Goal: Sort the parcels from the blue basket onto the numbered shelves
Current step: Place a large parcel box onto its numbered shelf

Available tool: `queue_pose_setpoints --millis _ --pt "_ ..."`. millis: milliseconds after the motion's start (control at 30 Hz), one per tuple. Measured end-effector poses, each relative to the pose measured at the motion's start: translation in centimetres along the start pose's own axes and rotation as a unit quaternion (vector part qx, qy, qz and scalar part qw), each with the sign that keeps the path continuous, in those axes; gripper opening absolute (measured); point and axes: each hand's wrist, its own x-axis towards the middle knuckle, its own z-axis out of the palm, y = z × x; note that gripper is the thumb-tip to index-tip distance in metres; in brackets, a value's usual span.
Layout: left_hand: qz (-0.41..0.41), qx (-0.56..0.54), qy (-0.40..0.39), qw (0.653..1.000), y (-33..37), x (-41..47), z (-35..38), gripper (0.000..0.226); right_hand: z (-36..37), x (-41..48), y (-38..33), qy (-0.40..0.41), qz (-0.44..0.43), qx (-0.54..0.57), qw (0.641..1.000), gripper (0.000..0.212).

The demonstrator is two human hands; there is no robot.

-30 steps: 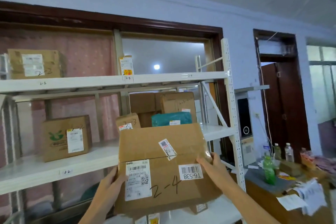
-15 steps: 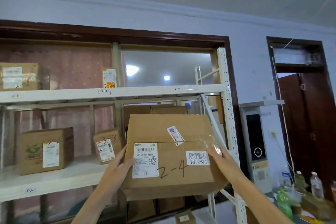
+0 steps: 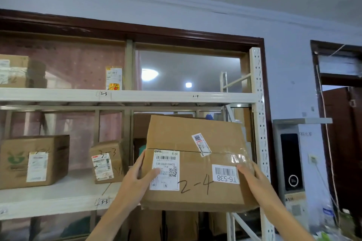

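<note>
Head view, parcel [image 3: 195,164] long axis sideways, label facing camera

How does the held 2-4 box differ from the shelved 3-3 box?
The 2-4 box looks much larger than the 3-3 box. The 2-4 box is held up by the left hand and right hand; the 3-3 box rests on a shelf. Both are brown cardboard with white labels and handwritten numbers.

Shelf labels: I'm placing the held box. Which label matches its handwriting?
The 2-4 label on the upper shelf edge, right of the 2-3 label; the box reads 2-4.
</note>
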Motion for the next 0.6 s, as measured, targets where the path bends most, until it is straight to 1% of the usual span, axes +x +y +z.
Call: queue_pose_setpoints --millis 67,133,267,433,533,600 --pt "0.001 -0.009 0.003 1.000 -0.9 1.8 0.6 0.079 -0.3 1.3 -0.3 0.007 -0.009 -0.017 1.000 0.052" --pt "-0.004 -0.017 0.006 1.000 -1.8 3.5 1.3 0.074 -0.6 2.8 -0.6 0.018 -0.022 -0.033 0.999 0.052" --pt "-0.013 -0.034 0.019 0.999 -3.3 5.5 2.4 0.082 -0.4 5.2 -0.8 0.031 -0.040 -0.036 0.998 0.047" --pt "-0.004 -0.030 0.038 0.999 -3.2 7.2 3.6 0.069 -0.5 7.9 -0.2 0.018 -0.059 -0.040 0.997 0.049" --pt "0.004 -0.015 0.050 0.999 -2.3 7.6 4.3 0.066 -0.8 9.7 0.5 0.013 -0.076 -0.045 0.996 0.056" --pt "0.014 -0.005 0.052 0.999 -1.8 7.7 4.8 0.065 -1.1 10.8 1.1 0.010 -0.071 -0.050 0.996 0.061"
